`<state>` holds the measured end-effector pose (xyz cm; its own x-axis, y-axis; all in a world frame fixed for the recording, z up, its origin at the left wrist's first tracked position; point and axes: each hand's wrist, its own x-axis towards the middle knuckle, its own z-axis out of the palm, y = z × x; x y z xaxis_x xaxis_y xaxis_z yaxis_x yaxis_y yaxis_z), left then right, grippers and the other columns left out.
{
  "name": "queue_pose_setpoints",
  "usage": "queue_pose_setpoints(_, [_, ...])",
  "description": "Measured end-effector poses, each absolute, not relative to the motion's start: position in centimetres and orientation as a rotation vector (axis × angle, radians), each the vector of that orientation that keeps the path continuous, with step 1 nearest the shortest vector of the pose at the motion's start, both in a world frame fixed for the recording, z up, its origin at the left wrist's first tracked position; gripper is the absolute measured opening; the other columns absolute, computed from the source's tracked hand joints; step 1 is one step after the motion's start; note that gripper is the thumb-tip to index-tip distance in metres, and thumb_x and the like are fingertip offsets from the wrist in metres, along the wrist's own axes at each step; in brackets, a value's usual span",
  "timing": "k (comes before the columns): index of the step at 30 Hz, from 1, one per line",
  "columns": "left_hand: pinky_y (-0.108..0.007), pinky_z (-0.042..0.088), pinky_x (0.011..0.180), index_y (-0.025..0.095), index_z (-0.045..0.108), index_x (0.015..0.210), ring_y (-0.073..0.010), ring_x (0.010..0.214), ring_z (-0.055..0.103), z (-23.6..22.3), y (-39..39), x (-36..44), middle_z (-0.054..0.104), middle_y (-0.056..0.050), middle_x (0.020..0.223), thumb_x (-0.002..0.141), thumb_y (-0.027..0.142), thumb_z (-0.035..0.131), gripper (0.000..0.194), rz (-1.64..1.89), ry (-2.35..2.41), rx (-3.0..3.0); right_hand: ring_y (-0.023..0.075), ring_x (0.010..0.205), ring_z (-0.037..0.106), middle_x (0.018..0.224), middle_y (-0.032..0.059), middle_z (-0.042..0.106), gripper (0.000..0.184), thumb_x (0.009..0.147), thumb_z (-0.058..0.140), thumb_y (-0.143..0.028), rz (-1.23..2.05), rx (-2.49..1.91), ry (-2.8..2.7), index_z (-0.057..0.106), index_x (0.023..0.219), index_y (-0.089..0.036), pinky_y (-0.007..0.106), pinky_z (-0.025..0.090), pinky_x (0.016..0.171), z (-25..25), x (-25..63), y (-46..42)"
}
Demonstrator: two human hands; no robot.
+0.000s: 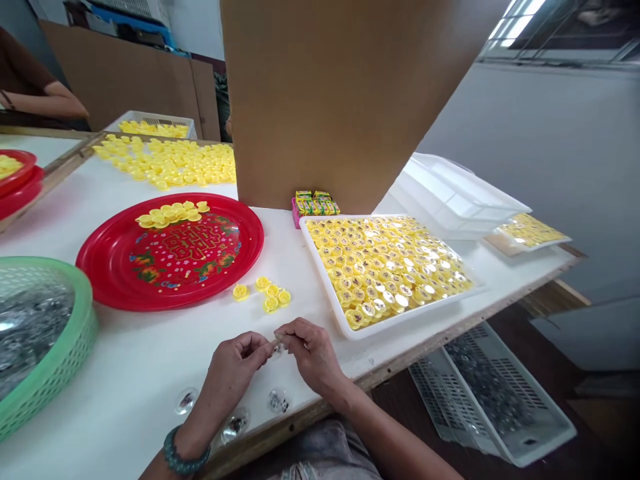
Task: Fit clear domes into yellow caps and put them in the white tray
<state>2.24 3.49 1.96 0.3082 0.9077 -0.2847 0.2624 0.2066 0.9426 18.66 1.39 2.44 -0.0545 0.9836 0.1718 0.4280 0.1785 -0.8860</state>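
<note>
My left hand (239, 367) and my right hand (311, 352) meet above the white table near its front edge, thumbs and fingertips pinched together. Whatever sits between the fingertips is small and mostly hidden; something clear shows just below them. Around my left wrist lie clear round plastic pieces with dark and shiny bits inside, one left of it (186, 401), another beside it (235, 425), and a third clear piece (278, 401) below the hands. Just beyond my fingers, several yellow round plastic pieces (271, 291) lie loose on the table.
A red tray (115, 267) holds yellow pieces at its far edge. At left stands a green basket (83, 320) of clear pieces. A white tray (345, 328) full of yellow discs lies at right, before a cardboard panel (325, 100). Crates (500, 400) stand below; a person's arm (55, 103) shows far left.
</note>
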Motion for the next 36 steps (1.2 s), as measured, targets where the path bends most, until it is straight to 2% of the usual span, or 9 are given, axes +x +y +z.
queue_pose_setpoints(3, [-0.025,0.036,0.057,0.015,0.060,0.068,-0.0150,0.061,0.045,1.9,3.6,2.2,0.054,-0.001,0.061,0.073,0.044,0.061,0.030,0.706,1.159,1.171,0.0110,0.067,0.058,0.076,0.0018,0.061,0.014,0.084,0.056,-0.019,0.846,-1.326,-1.622,0.066,0.094,-0.019,0.022,0.047,0.063,2.1,18.5,1.1])
queue_pose_setpoints(7, [-0.024,0.034,0.054,0.014,0.058,0.065,-0.0134,0.057,0.044,2.1,4.0,1.9,0.054,-0.001,0.058,0.071,0.037,0.064,0.025,0.739,1.099,1.050,0.0154,0.083,0.058,0.098,0.0070,0.060,0.033,0.080,0.060,-0.021,0.696,-1.231,-1.883,0.058,0.113,-0.020,0.028,0.049,0.074,2.0,18.4,0.9])
queue_pose_setpoints(10, [-0.023,0.033,0.053,0.014,0.057,0.061,-0.0122,0.055,0.042,2.2,4.5,1.5,0.051,0.000,0.055,0.070,0.034,0.064,0.024,0.730,1.087,1.077,0.0188,0.091,0.056,0.099,0.0087,0.059,0.029,0.081,0.057,-0.018,0.536,-1.255,-2.014,0.058,0.110,-0.019,0.032,0.048,0.079,1.7,18.1,1.2])
queue_pose_setpoints(13, [-0.024,0.036,0.054,0.014,0.060,0.067,-0.0137,0.056,0.046,2.1,5.6,0.7,0.054,-0.001,0.059,0.074,0.034,0.061,0.022,0.648,1.125,1.246,0.0164,0.081,0.058,0.091,0.0056,0.060,0.024,0.079,0.060,-0.019,0.550,-1.322,-1.964,0.059,0.103,-0.020,0.027,0.049,0.069,1.2,17.9,1.6])
queue_pose_setpoints(17, [-0.030,0.044,0.069,0.017,0.062,0.098,-0.0191,0.074,0.057,2.1,8.7,-0.3,0.062,-0.006,0.096,0.082,0.026,0.053,0.020,0.685,1.369,1.954,0.0131,0.071,0.057,0.088,0.0026,0.059,0.025,0.074,0.066,-0.019,0.647,-1.460,-1.804,0.058,0.097,-0.021,0.021,0.046,0.054,0.7,17.9,1.9])
queue_pose_setpoints(20, [-0.033,0.045,0.080,0.017,0.053,0.114,-0.0241,0.097,0.055,2.0,11.4,-0.4,0.055,-0.010,0.117,0.083,0.013,0.049,0.032,0.523,1.388,2.420,0.0121,0.069,0.055,0.089,0.0021,0.059,0.025,0.073,0.066,-0.019,0.663,-1.478,-1.765,0.059,0.096,-0.021,0.022,0.047,0.057,0.8,17.9,2.0])
queue_pose_setpoints(26, [-0.032,0.047,0.077,0.015,0.058,0.106,-0.0237,0.090,0.059,1.5,13.0,0.0,0.060,-0.011,0.100,0.082,0.005,0.045,0.029,0.183,1.410,2.553,0.0122,0.069,0.055,0.090,0.0030,0.059,0.024,0.073,0.068,-0.021,0.656,-1.439,-1.787,0.059,0.096,-0.020,0.024,0.048,0.063,1.5,18.2,1.7])
queue_pose_setpoints(32, [-0.033,0.046,0.084,0.016,0.058,0.109,-0.0235,0.095,0.058,1.3,8.8,-1.0,0.060,-0.009,0.106,0.081,0.014,0.057,0.028,0.360,1.296,2.416,0.0132,0.074,0.058,0.092,0.0036,0.060,0.025,0.076,0.066,-0.025,0.670,-1.381,-1.922,0.059,0.100,-0.020,0.025,0.048,0.065,0.9,18.7,1.5])
queue_pose_setpoints(36, [-0.033,0.045,0.087,0.018,0.058,0.113,-0.0214,0.097,0.057,0.8,7.0,-2.5,0.058,-0.007,0.112,0.083,0.020,0.054,0.030,0.622,1.304,2.169,0.0139,0.077,0.059,0.094,0.0038,0.060,0.026,0.078,0.064,-0.026,0.675,-1.359,-2.019,0.059,0.103,-0.021,0.025,0.048,0.067,0.7,18.3,2.2])
